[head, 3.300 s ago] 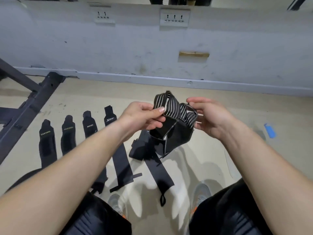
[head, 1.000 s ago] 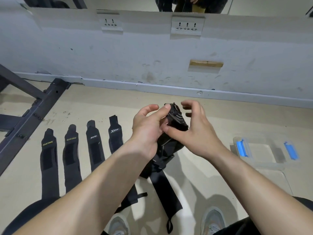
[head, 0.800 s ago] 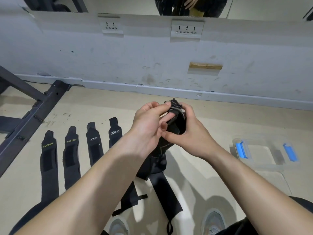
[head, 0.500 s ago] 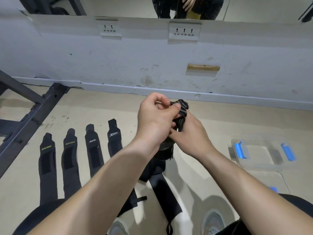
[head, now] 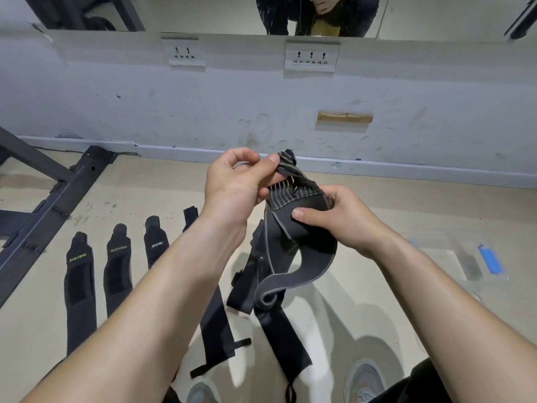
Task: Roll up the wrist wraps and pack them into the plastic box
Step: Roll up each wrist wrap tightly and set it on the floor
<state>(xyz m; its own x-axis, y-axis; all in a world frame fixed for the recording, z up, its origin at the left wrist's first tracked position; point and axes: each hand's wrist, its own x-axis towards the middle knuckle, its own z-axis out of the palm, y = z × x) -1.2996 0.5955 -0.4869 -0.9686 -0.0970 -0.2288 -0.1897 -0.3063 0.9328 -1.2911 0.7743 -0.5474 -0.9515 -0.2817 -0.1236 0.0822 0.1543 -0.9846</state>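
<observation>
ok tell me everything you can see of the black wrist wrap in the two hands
The black fabric wrist wrap has grey-stitched edges and a grey-striped elastic end. It is held up, not rolled tight: the left hand pinches the striped end, the right hand grips the band beneath, and the tail hangs in a loose curl.

The held wrap (head: pixel 293 228) is hanging in the middle, above the floor (head: pixel 363 199); the left hand (head: pixel 232 184) is pinching its upper end, and the right hand (head: pixel 343 219) is gripping it just below and to the right; its tail is curling down under the right hand. A row of wraps (head: pixel 117 269) is lying side by side on the floor at left; another wrap (head: pixel 279 330) is lying beneath the hands, between the shoes (head: pixel 364 379). The plastic box (head: pixel 453 257) is sitting on the floor at right, beyond the right forearm. A metal frame (head: pixel 58 193) is lying left of the row, reaching toward the wall (head: pixel 261 106) behind everything.
</observation>
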